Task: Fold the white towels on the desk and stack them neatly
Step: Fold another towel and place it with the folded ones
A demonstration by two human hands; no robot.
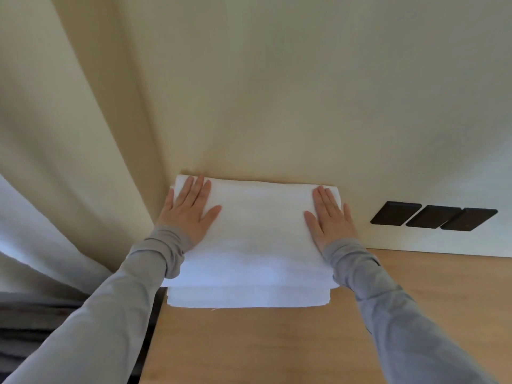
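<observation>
- Grey sleeves [91, 314] are seen nearest, reaching from the near edge toward the far wall [304, 92].
- Beneath them, the wooden desk [263, 350] is shown; the stack of white towels [249, 299] is set at its far left, against the wall and beside the curtain [69, 162].
- The top towel [257, 217] is folded and slightly overhangs the lower layers at the near side; pressing flat and squaring is judged to be the step in hand.
- The left hand [191, 214] and right hand [331, 217] are laid flat on its two ends, fingers straight, nothing gripped.
- Next, the edges are likely to need an even nudge into line.
- On the three dark wall plates [433, 216] at the right, no writing can be read.
</observation>
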